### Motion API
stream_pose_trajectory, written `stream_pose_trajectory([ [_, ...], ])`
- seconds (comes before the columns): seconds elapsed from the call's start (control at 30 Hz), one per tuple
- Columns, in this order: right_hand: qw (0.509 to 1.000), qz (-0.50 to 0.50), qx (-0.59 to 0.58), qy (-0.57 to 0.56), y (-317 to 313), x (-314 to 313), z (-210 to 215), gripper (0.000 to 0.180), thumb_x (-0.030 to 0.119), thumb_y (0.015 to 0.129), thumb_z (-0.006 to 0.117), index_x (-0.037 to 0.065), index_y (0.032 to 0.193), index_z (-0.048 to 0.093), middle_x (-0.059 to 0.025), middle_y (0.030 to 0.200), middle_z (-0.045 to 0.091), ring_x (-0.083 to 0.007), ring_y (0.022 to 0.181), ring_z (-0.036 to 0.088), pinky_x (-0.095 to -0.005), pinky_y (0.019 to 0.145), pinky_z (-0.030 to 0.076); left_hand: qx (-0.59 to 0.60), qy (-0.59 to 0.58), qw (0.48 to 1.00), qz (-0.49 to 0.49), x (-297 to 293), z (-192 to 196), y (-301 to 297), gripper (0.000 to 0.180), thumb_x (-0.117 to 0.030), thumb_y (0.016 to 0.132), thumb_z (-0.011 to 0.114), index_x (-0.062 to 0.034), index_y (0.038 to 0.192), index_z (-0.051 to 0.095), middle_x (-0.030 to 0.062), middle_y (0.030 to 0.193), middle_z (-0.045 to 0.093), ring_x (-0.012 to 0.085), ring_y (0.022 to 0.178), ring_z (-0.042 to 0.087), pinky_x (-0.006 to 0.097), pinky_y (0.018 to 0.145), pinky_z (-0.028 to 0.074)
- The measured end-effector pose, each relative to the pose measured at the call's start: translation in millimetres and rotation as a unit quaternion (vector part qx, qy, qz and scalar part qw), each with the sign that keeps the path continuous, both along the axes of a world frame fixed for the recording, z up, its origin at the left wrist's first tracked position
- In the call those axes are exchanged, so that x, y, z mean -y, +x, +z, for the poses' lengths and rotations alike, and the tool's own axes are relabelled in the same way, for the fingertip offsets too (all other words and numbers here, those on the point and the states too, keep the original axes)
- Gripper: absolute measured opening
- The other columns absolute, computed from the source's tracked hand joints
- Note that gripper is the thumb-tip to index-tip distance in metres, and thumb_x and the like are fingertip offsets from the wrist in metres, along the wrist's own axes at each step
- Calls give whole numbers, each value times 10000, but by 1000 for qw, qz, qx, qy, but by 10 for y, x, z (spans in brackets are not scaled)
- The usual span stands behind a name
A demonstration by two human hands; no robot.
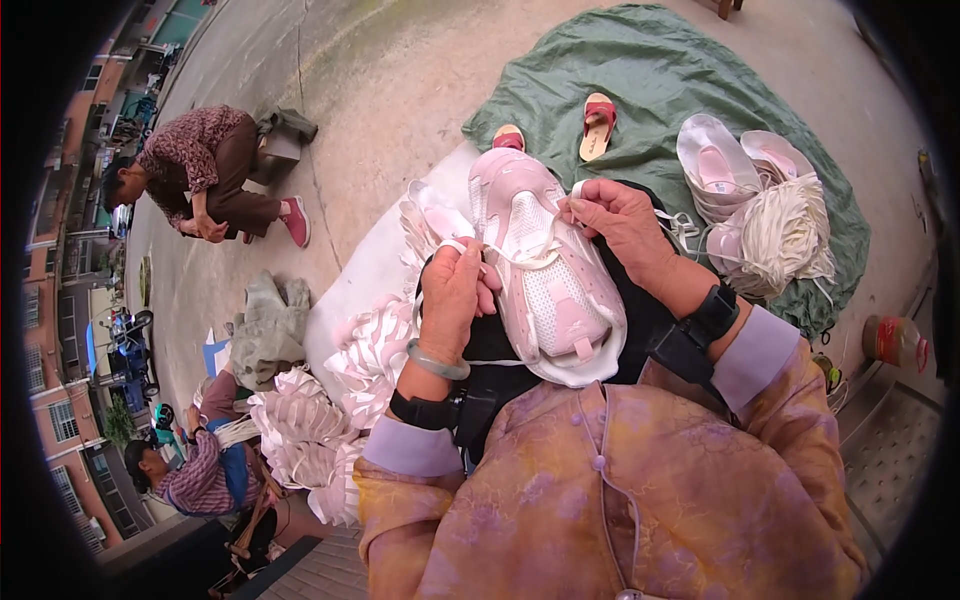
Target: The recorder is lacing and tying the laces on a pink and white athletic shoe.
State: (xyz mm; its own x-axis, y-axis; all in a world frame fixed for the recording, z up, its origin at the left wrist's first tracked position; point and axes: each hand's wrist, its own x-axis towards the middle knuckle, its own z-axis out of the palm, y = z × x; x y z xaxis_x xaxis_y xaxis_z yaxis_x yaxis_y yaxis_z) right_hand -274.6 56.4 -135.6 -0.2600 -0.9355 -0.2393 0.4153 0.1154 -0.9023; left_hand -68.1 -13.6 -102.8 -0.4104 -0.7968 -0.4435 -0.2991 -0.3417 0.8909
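Note:
A pink and white shoe upper (565,300) lies across my lap, its toe pointing away from me. A white shoelace (528,263) crosses over its middle. My left hand (455,295) pinches one stretch of the lace at the upper's left side. On the other side, my right hand (622,228) is closed on the lace too, thumb against forefinger, close above the upper's edge. Both hands are raised slightly off the upper. Dark cloth covers my lap underneath it.
Piles of pink and white uppers (365,355) lie to my left. More uppers (712,165) and a bundle of white laces (795,235) rest on a green sheet (640,60), near red sandals (598,128). Two people sit at left. A plastic bottle (893,340) stands at right.

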Motion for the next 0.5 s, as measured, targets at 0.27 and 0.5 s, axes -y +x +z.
stream_pose_trajectory([
  [0.27, 999, -51, 9, 17, 22, -245, 6, 91, 111, 861, 625, 24, 883, 612, 17, 700, 577, -27, 568, 466, -180, 514, 407, 22, -84, 996, 20, -170, -26, 80, 225, -231, 937, 510, -25, 861, 557, 22, 538, 521, 43, 384, 381, 179, 343, 278],
  [0.5, 998, -38, -43, -19, 144, -313, 21, 97, 90, 857, 619, -2, 886, 609, 30, 709, 568, -23, 608, 483, -173, 547, 411, -153, 22, 982, 110, -371, 42, 50, 168, -150, 896, 585, 2, 952, 629, 32, 678, 605, 55, 500, 511, 174, 456, 374],
])
